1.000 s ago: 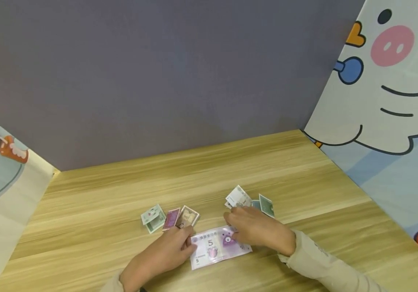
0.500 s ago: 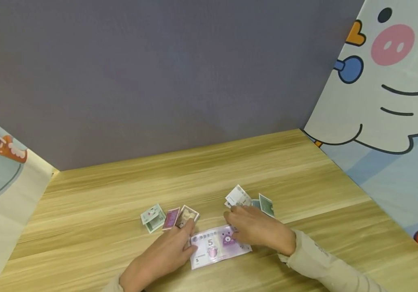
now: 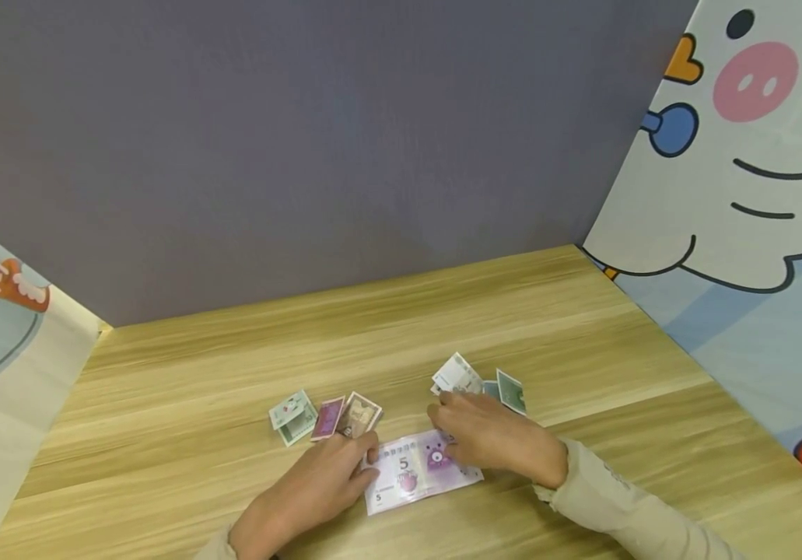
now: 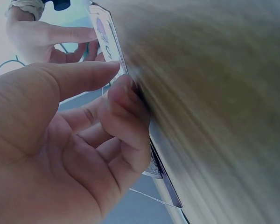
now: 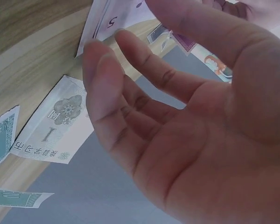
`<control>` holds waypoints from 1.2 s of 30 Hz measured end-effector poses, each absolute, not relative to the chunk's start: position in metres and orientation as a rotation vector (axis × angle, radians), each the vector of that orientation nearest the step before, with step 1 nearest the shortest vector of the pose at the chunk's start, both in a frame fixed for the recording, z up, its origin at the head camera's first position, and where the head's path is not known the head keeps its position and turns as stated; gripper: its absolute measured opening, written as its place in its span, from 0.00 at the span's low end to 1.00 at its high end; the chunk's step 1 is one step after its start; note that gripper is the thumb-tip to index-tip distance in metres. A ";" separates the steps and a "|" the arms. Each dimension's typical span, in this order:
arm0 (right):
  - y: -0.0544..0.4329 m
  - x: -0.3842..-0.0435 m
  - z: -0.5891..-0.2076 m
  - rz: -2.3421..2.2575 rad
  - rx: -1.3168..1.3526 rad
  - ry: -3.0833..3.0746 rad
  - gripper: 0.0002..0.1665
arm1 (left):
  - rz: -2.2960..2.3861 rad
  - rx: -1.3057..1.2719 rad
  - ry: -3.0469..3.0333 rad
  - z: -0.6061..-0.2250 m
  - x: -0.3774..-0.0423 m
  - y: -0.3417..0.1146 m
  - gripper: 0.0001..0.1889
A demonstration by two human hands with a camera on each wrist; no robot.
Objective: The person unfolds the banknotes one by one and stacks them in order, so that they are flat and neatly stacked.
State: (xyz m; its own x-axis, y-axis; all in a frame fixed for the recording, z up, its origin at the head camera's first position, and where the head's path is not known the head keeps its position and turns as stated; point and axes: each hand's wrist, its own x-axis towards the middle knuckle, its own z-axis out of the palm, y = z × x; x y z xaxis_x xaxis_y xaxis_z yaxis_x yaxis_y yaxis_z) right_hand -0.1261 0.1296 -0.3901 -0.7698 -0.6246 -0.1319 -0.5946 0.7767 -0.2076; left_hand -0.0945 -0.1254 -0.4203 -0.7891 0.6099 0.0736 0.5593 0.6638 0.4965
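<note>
A purple-and-white play banknote [image 3: 415, 474] marked 5 lies flat on the wooden table between both hands. At its left end, my left hand [image 3: 320, 478] has thumb and bent index finger together, pinching the edge; the left wrist view shows these fingertips [image 4: 123, 84] right at the note. My right hand [image 3: 495, 439] rests over the note's right end, covering its upper right corner. In the right wrist view its fingers [image 5: 114, 98] are loosely bent, with fingertips on the note's printed end [image 5: 112, 21] and nothing gripped in the palm.
Beyond the left hand lie folded notes: a green-white one [image 3: 292, 418], a red-purple one [image 3: 327, 418] and a brown one [image 3: 361, 414]. Behind the right hand are a white note [image 3: 458, 375] and a green one [image 3: 511, 390]. A grey panel [image 3: 330, 155] borders the table's back.
My left index finger, stretched past the note's upper left corner half a second ago, has drawn back and bent in toward the thumb. The right hand and the note have stayed put.
</note>
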 end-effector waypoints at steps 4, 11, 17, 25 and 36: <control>0.129 -0.126 -0.389 -0.239 -0.985 2.765 0.12 | 0.775 0.979 2.775 -0.420 -0.095 -0.126 0.04; 0.129 -0.130 -0.384 -0.350 -0.990 2.687 0.09 | 0.801 1.023 2.753 -0.415 -0.093 -0.127 0.03; 0.138 -0.137 -0.369 -0.492 -0.999 2.667 0.09 | 0.803 1.004 2.726 -0.407 -0.093 -0.128 0.02; 0.134 -0.140 -0.361 -0.681 -1.113 2.789 0.08 | 0.906 0.973 2.697 -0.390 -0.101 -0.135 0.02; 0.084 -0.151 -0.349 -0.833 -1.287 2.807 0.04 | 1.121 0.801 2.909 -0.362 -0.134 -0.189 0.04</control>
